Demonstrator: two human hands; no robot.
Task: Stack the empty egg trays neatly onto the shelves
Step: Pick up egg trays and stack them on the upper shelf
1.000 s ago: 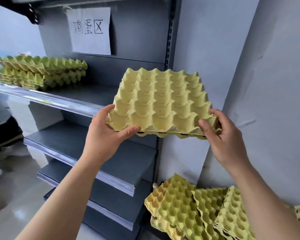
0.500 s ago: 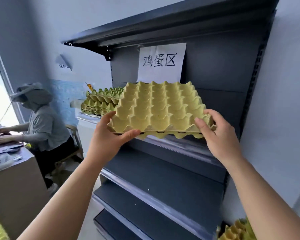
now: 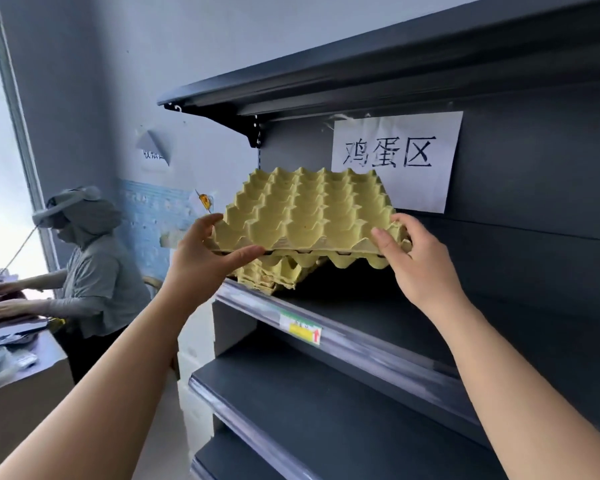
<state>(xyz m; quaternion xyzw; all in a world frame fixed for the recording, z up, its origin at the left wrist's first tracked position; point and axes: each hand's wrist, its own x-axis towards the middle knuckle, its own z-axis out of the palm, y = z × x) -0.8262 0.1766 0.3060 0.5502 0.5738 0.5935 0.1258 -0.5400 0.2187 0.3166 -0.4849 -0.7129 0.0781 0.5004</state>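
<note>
I hold a yellow-green empty egg tray (image 3: 309,211) level in front of the dark grey shelf unit. My left hand (image 3: 201,261) grips its near left corner, thumb under the rim. My right hand (image 3: 416,261) grips its near right corner. The tray hovers just above a stack of egg trays (image 3: 278,273) that sits at the left end of the upper shelf (image 3: 329,318); most of that stack is hidden behind the held tray.
Lower grey shelves (image 3: 309,403) step out below. A top canopy (image 3: 361,71) overhangs, with a white paper sign (image 3: 395,161) on the back panel. At the left a person (image 3: 87,265) in a hat works at a counter (image 3: 18,358).
The view swung left and up, away from the loose trays on the floor. The held tray has moved left along the upper shelf and now hangs over the stack.
</note>
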